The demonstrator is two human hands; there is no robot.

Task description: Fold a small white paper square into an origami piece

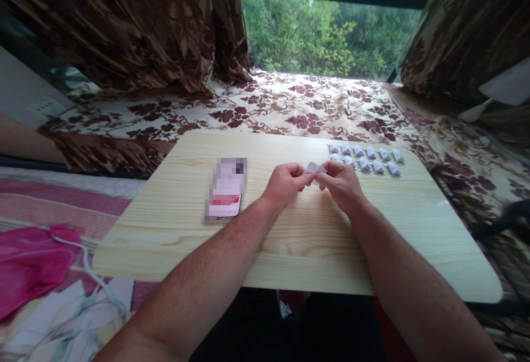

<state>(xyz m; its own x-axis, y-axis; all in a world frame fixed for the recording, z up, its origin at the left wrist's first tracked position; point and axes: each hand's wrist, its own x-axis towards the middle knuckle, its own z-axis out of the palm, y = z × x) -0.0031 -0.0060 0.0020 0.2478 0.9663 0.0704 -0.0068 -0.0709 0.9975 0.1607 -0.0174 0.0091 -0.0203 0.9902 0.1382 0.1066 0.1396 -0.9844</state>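
A home: floral curtains point(136, 25), a cloth-covered window ledge point(306, 102) and what looks like striped bedding point(86, 203) (blurry, at left)

Back-row folded papers point(370, 152): 6
Front-row folded papers point(364, 165): 5 visible
Held paper point(313, 168): 1
Hands point(285, 182): 2
Phone point(226, 188): 1
Worktop point(306, 240): 1

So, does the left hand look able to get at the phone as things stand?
Probably yes: the phone lies uncovered left of the left hand, nothing visible between them, though that hand is pinching white paper.
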